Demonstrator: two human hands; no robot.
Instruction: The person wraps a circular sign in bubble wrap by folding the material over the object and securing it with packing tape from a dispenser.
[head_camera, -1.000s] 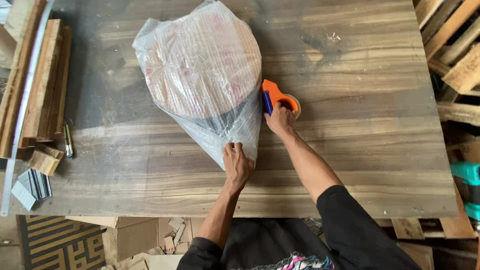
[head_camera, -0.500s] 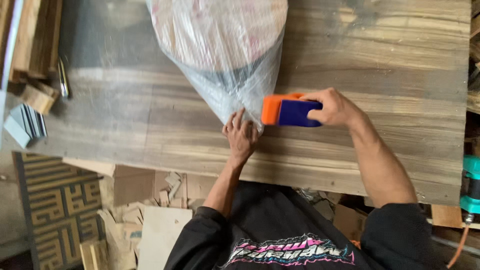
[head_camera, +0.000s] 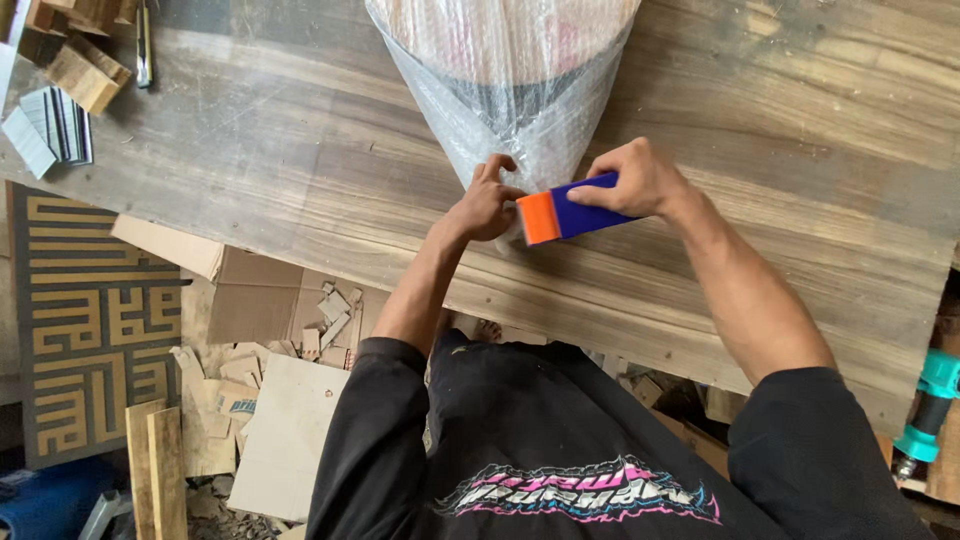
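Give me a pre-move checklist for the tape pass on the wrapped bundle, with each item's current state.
1. Left hand pinching the gathered wrap end: ok, fingers closed on the plastic tip.
2. Right hand gripping the tape dispenser: ok, held from above.
3. Dispenser against the wrap: ok, its orange end meets the left-hand fingers at the tip.
4. Tape actually stuck to the plastic: cannot tell, no strip visible.
5. Bundle resting flat on the table: ok, though its top runs out of view.
6. Table around the hands free of clutter: ok, wood blocks lie far to the left.
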